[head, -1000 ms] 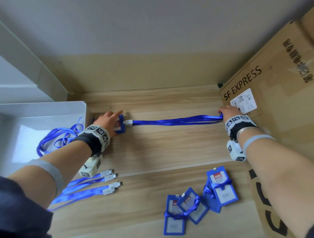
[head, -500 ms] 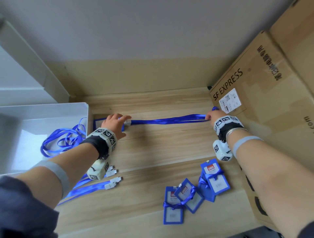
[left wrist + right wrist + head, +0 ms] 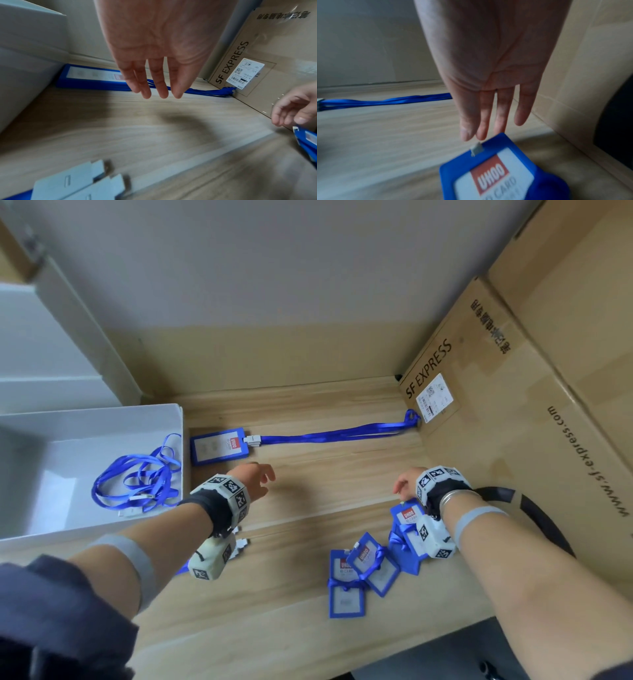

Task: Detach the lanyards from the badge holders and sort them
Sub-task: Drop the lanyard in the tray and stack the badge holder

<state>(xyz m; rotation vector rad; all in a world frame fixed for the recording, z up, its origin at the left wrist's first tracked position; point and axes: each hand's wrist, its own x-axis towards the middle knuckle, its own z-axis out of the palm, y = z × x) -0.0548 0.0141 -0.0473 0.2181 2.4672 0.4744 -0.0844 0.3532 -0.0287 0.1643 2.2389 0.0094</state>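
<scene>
A blue badge holder (image 3: 219, 445) lies flat at the back of the wooden table, beside the white bin. Its blue lanyard (image 3: 329, 435) is still clipped to it and stretches right to the cardboard box. My left hand (image 3: 256, 479) hovers open in front of the holder and touches nothing; its fingers (image 3: 154, 86) hang straight. My right hand (image 3: 405, 486) is open too, with its fingertips (image 3: 481, 129) just above the white clip of the top badge holder (image 3: 496, 175) in a pile (image 3: 363, 571) of lanyard-wrapped holders.
A white bin (image 3: 102, 419) at the left holds a loose tangle of blue lanyards (image 3: 137, 481). More detached lanyards lie under my left wrist, white clips (image 3: 77, 182) showing. Large SF EXPRESS cardboard boxes (image 3: 513, 405) wall off the right side.
Both hands have let go of the stretched lanyard and its badge holder and drawn back toward me. The right hand has come down over the pile of holders.
</scene>
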